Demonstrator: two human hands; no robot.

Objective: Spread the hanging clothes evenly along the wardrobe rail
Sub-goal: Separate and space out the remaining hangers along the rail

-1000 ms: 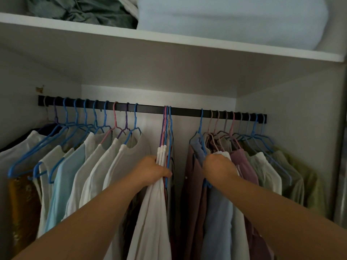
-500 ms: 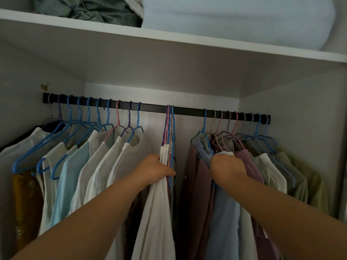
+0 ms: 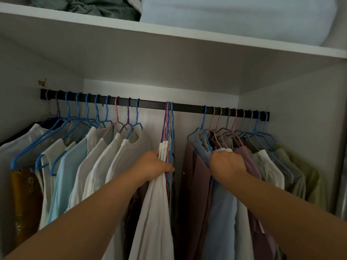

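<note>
You're maybe halfway: clothes on the rail (image 3: 187, 106) sit in three clumps, your left hand (image 3: 152, 166) grasping the bunched middle clump (image 3: 165, 147) at 12 o'clock, right hand (image 3: 226, 163) clenched on the right clump (image 3: 244, 152) at 2.

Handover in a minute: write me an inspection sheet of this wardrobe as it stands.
Surface: black rail spans the wardrobe under a white shelf.
Job's things: left bunch and right bunch spread; middle bunch packed tight, bare rail either side.
Clutter: folded bedding and grey-green cloth on the shelf.
Grippers: left hand grips the middle bunch; right hand grips the right bunch's front garments.
Cables: nothing seen.
Surroundings: white wardrobe walls, dim light.
</note>
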